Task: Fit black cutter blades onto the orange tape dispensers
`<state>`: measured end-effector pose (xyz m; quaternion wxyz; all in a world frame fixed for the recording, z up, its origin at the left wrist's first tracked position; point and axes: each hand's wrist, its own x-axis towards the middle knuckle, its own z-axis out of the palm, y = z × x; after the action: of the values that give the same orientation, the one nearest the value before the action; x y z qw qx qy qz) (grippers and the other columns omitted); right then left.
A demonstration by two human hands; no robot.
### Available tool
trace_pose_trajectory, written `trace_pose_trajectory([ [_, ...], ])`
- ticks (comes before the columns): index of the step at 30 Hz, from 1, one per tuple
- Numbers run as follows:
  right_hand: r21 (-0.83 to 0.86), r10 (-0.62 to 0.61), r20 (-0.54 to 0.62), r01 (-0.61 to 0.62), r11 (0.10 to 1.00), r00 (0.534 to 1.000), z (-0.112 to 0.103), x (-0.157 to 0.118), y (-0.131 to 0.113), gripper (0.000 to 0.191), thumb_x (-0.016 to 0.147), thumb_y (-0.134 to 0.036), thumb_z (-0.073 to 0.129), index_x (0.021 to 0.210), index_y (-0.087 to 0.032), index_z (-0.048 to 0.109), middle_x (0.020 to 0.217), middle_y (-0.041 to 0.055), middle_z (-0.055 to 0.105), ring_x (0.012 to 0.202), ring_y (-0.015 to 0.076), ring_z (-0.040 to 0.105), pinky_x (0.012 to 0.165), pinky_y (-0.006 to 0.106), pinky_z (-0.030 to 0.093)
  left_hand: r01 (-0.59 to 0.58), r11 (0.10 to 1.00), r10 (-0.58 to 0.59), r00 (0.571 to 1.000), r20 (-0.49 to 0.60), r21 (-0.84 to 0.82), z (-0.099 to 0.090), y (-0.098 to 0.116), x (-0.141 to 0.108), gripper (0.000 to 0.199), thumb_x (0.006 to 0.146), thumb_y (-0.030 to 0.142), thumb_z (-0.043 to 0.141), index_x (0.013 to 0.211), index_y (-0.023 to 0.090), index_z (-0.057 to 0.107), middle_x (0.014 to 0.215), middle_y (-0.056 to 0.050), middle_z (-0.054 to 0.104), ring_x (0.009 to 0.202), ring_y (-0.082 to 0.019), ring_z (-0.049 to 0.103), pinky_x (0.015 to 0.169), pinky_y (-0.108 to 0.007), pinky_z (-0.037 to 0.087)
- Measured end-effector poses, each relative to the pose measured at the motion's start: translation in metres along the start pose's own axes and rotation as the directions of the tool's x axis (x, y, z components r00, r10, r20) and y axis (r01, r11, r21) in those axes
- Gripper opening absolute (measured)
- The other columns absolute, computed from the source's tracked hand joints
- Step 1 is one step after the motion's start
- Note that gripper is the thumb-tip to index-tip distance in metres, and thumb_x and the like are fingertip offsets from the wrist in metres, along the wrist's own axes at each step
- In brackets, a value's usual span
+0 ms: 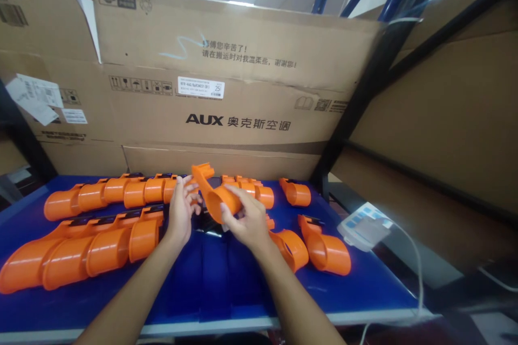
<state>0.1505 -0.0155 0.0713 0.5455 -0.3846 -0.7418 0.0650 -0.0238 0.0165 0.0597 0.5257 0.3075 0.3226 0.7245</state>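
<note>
My right hand (249,215) is closed round an orange plastic cup-shaped holder (216,197), thumb at its rim. The holder has a round sleeve and an arm that rises to a notched end at the upper left. Just left of it, my left hand (183,210) has its fingers apart, slightly curled, with nothing visible in them. A dark, shiny object (208,225) lies on the table below and between the hands, partly hidden. Beneath my right forearm sits another orange holder (292,250), and one more (328,252) is beside it.
Two rows of nested orange holders, back (93,197) and front (68,261), lie on the blue tabletop (202,291). More stand at the back right (298,194). A white device (365,226) with a cable hangs at the right edge. Large cardboard (243,91) walls the back.
</note>
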Motion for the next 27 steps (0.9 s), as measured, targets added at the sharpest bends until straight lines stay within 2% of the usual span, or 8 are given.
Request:
trace_pose_trajectory([
  [4,-0.028,0.130,-0.231,-0.141,0.990,0.964,-0.017,0.014,-0.005,0.044,0.095,-0.042,0.060,0.134,-0.022,0.064,0.120,0.0105,0.075,0.099,0.0264,0.073,0.086,0.039,0.060,0.028,0.998,-0.029,0.999,0.017,0.053,-0.002,0.001,0.000,0.061,0.083,0.072,0.065,0.109,0.017,0.064,0.089,-0.007,0.070,0.054,-0.012,0.057,0.041,-0.022,0.037],
  [7,-0.181,0.212,-0.248,-0.260,0.948,0.945,-0.050,0.032,-0.007,0.047,0.097,-0.050,0.055,0.135,-0.022,0.063,0.119,0.0098,0.075,0.097,0.0267,0.073,0.085,0.039,0.057,0.027,0.997,-0.028,1.000,0.014,0.074,-0.003,-0.001,-0.001,0.054,0.082,0.066,0.070,0.103,0.017,0.064,0.085,-0.005,0.070,0.052,-0.010,0.055,0.041,-0.020,0.035],
  [9,-0.378,0.297,-0.241,-0.372,0.848,0.924,-0.078,0.043,-0.003,0.048,0.097,-0.054,0.053,0.132,-0.024,0.065,0.115,0.0105,0.076,0.102,0.0309,0.072,0.089,0.042,0.054,0.026,0.997,-0.028,0.999,0.024,0.077,-0.003,-0.002,-0.002,0.050,0.082,0.063,0.071,0.102,0.017,0.064,0.082,-0.004,0.069,0.052,-0.010,0.054,0.041,-0.020,0.034],
  [12,-0.640,0.505,-0.203,-0.504,0.580,0.839,-0.116,0.055,0.013,0.053,0.097,-0.059,0.048,0.132,-0.025,0.066,0.112,0.0148,0.077,0.105,0.0388,0.071,0.088,0.047,0.052,0.017,0.996,-0.023,0.998,0.058,0.089,-0.002,-0.004,-0.003,0.047,0.083,0.059,0.071,0.101,0.017,0.065,0.079,-0.003,0.068,0.050,-0.010,0.053,0.041,-0.020,0.034],
  [14,-0.738,0.592,-0.151,-0.489,0.465,0.791,-0.131,0.058,0.029,0.059,0.096,-0.065,0.046,0.133,-0.024,0.065,0.114,0.0178,0.076,0.107,0.0414,0.070,0.087,0.048,0.051,0.008,0.995,-0.016,0.997,0.078,0.102,-0.002,-0.004,-0.004,0.045,0.083,0.057,0.072,0.101,0.017,0.065,0.078,-0.002,0.068,0.049,-0.009,0.053,0.040,-0.019,0.034],
  [17,-0.811,0.659,-0.057,-0.420,0.407,0.750,-0.137,0.057,0.051,0.059,0.097,-0.066,0.042,0.130,-0.023,0.066,0.115,0.0196,0.075,0.108,0.0421,0.070,0.084,0.046,0.051,0.000,0.993,-0.011,0.996,0.092,0.119,-0.003,-0.005,-0.004,0.042,0.082,0.054,0.074,0.102,0.018,0.065,0.076,-0.002,0.068,0.048,-0.009,0.053,0.040,-0.019,0.032],
  [20,-0.846,0.666,0.030,-0.336,0.414,0.746,-0.132,0.054,0.066,0.055,0.098,-0.059,0.042,0.133,-0.022,0.063,0.119,0.0201,0.073,0.110,0.0417,0.069,0.085,0.045,0.051,0.001,0.992,-0.013,0.995,0.096,0.128,-0.004,-0.006,-0.004,0.042,0.082,0.054,0.074,0.101,0.018,0.066,0.075,-0.001,0.067,0.047,-0.008,0.051,0.039,-0.019,0.032],
  [27,-0.856,0.656,0.180,-0.212,0.472,0.733,-0.114,0.047,0.079,0.046,0.098,-0.049,0.049,0.122,-0.013,0.065,0.119,0.0228,0.073,0.114,0.0376,0.069,0.086,0.039,0.048,0.006,0.991,-0.018,0.996,0.086,0.136,-0.005,-0.006,-0.003,0.043,0.080,0.055,0.074,0.101,0.018,0.065,0.074,-0.001,0.067,0.045,-0.008,0.050,0.039,-0.018,0.031],
])
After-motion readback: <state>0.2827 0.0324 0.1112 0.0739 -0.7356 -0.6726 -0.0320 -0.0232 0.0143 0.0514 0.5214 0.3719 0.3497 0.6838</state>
